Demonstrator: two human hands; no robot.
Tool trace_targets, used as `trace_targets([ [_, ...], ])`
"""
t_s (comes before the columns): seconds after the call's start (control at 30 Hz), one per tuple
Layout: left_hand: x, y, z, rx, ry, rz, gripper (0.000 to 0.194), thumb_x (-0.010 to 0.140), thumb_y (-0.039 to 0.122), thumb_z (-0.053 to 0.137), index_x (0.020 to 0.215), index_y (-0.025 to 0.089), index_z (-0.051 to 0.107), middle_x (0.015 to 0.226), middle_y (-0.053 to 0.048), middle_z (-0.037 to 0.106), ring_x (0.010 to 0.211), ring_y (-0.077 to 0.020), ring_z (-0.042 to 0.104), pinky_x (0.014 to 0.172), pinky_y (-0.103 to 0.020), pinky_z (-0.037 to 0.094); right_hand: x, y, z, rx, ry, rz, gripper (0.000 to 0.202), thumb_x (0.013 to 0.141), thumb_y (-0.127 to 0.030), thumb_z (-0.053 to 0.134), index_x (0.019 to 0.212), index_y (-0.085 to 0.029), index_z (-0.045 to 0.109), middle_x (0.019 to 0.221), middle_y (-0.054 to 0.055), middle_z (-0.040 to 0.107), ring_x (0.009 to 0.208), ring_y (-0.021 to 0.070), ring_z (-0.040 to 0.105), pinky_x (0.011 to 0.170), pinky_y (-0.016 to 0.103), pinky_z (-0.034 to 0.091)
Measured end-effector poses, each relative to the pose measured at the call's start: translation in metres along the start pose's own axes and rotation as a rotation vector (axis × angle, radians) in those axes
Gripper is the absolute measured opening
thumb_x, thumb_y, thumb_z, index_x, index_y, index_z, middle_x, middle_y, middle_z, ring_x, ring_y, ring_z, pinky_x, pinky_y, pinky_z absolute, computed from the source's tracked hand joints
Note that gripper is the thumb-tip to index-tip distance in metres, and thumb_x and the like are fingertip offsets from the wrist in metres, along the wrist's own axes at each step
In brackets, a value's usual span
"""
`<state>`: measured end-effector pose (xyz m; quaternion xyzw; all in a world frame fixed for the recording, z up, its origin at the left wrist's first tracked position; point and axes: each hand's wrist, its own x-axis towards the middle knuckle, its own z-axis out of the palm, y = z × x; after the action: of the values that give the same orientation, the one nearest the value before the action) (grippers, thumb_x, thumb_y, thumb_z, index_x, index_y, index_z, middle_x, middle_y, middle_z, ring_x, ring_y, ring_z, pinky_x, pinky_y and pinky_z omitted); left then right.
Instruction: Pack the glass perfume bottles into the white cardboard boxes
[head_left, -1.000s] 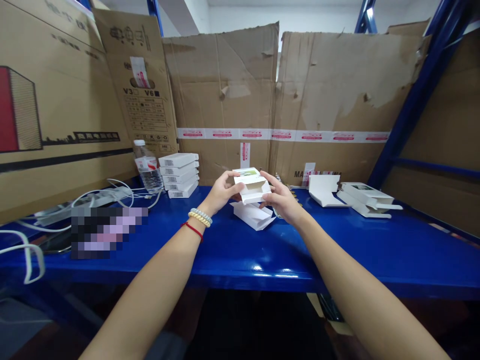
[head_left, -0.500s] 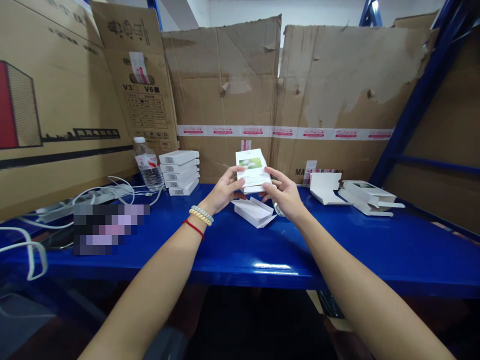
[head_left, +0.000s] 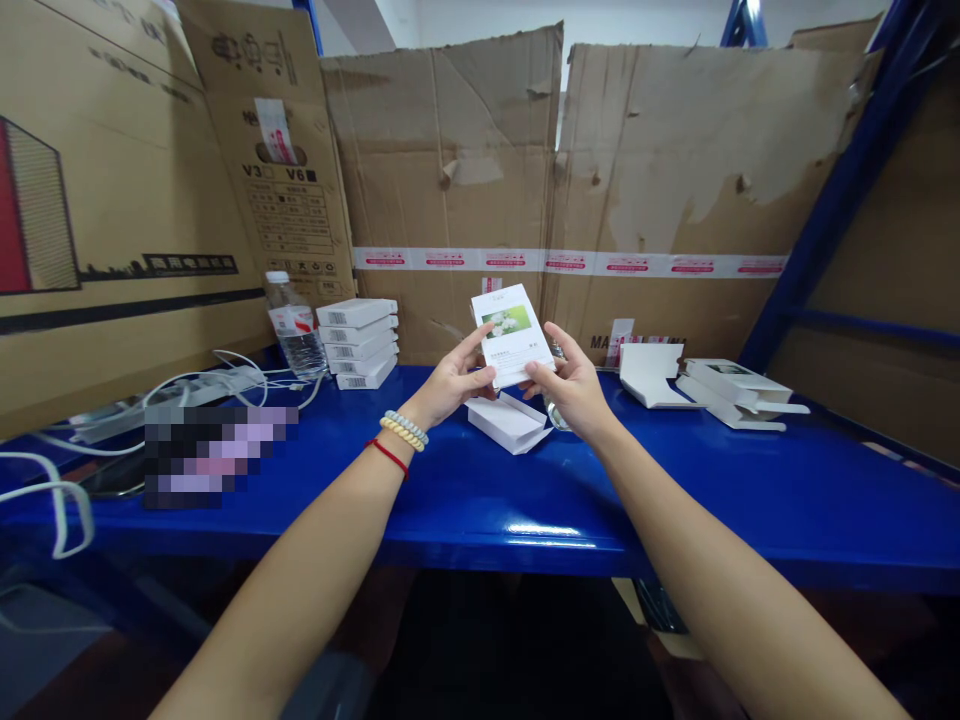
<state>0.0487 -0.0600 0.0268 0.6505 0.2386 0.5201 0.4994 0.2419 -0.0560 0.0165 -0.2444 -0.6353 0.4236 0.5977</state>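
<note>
Over the middle of the table I hold a small stack of white printed cards [head_left: 517, 348], tilted toward me, with a green picture of white flowers on the top one. My left hand [head_left: 455, 378] grips the stack's left edge, thumb on the face. On the lower right corner rests the thumb of my right hand [head_left: 574, 378], its index finger lifted off the side. An open white paper box [head_left: 510, 425] lies on the table just below the cards. Behind my right hand a clear round object [head_left: 556, 415] is mostly hidden.
Left of centre stands a stack of white boxes [head_left: 358, 340] beside a water bottle [head_left: 292, 325] and tangled white cables [head_left: 225, 378]. Another open white box [head_left: 651, 376] and more white boxes [head_left: 735, 385] sit at right. Cardboard sheets [head_left: 450, 200] wall the back of the blue table [head_left: 450, 500].
The cards have tipped up and now sit evenly, their printed face more fully visible. My right index finger has come away from the card edge.
</note>
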Motion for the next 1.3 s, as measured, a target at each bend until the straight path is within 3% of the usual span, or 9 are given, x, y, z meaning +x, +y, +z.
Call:
trace_targets([
  [0.13, 0.001, -0.003, -0.003, 0.066, -0.010, 0.054, 0.085, 0.070, 0.036, 0.078, 0.145, 0.034, 0.038, 0.122, -0.009, 0.062, 0.093, -0.0225, 0.063, 0.077, -0.038, 0.054, 0.001, 0.001, -0.001, 0.005, -0.015, -0.018, 0.087, 0.068, -0.049, 0.077, 0.142, -0.026, 0.036, 0.085, 0.002, 0.067, 0.067, 0.0172, 0.064, 0.063, 0.038, 0.059],
  [0.37, 0.000, -0.008, 0.000, 0.310, 0.042, 0.202, 0.097, 0.056, 0.027, 0.086, 0.141, 0.026, 0.040, 0.126, -0.012, 0.060, 0.110, -0.0291, 0.061, 0.093, -0.042, 0.051, 0.001, 0.002, -0.001, 0.006, -0.021, -0.026, 0.084, 0.068, -0.054, 0.076, 0.138, -0.025, 0.040, 0.081, 0.001, 0.066, 0.065, 0.0167, 0.064, 0.061, 0.036, 0.058],
  [0.67, -0.002, -0.005, -0.003, 0.332, 0.047, 0.236, 0.077, 0.061, 0.031, 0.082, 0.132, 0.019, 0.053, 0.109, -0.011, 0.069, 0.097, -0.0270, 0.068, 0.087, -0.040, 0.054, -0.002, -0.002, 0.000, 0.037, -0.072, 0.089, 0.087, 0.065, -0.043, 0.080, 0.138, -0.024, 0.036, 0.091, 0.004, 0.070, 0.074, 0.0207, 0.067, 0.060, 0.034, 0.058],
  [0.8, -0.003, -0.005, -0.003, 0.350, 0.072, 0.206, 0.073, 0.061, 0.034, 0.082, 0.127, 0.013, 0.057, 0.097, -0.012, 0.073, 0.085, -0.0255, 0.070, 0.075, -0.036, 0.058, -0.003, -0.007, 0.001, 0.115, -0.060, 0.152, 0.078, 0.064, -0.041, 0.081, 0.130, -0.025, 0.042, 0.091, 0.003, 0.071, 0.072, 0.0199, 0.068, 0.056, 0.032, 0.057],
  [1.03, -0.002, -0.005, -0.005, 0.307, 0.143, 0.175, 0.061, 0.059, 0.036, 0.082, 0.111, 0.010, 0.062, 0.074, -0.007, 0.073, 0.060, -0.0191, 0.069, 0.053, -0.027, 0.056, -0.005, -0.013, 0.001, 0.202, -0.173, 0.216, 0.069, 0.069, -0.044, 0.076, 0.127, -0.022, 0.046, 0.088, 0.005, 0.072, 0.061, 0.0182, 0.067, 0.057, 0.034, 0.056],
  [1.2, -0.002, 0.001, -0.008, 0.270, 0.056, 0.071, 0.059, 0.061, 0.039, 0.081, 0.108, 0.011, 0.059, 0.066, -0.005, 0.071, 0.052, -0.0193, 0.067, 0.049, -0.030, 0.057, -0.005, -0.009, -0.002, 0.088, -0.133, 0.173, 0.091, 0.068, -0.045, 0.079, 0.143, -0.025, 0.032, 0.080, 0.002, 0.071, 0.057, 0.0178, 0.067, 0.051, 0.031, 0.054],
  [1.3, -0.003, 0.005, -0.011, 0.247, -0.027, 0.034, 0.061, 0.060, 0.037, 0.082, 0.109, 0.011, 0.057, 0.068, -0.006, 0.071, 0.052, -0.0201, 0.067, 0.051, -0.031, 0.057, -0.005, -0.010, -0.002, 0.031, -0.186, 0.147, 0.083, 0.067, -0.050, 0.078, 0.137, -0.023, 0.043, 0.076, 0.002, 0.070, 0.055, 0.0181, 0.067, 0.047, 0.029, 0.052],
])
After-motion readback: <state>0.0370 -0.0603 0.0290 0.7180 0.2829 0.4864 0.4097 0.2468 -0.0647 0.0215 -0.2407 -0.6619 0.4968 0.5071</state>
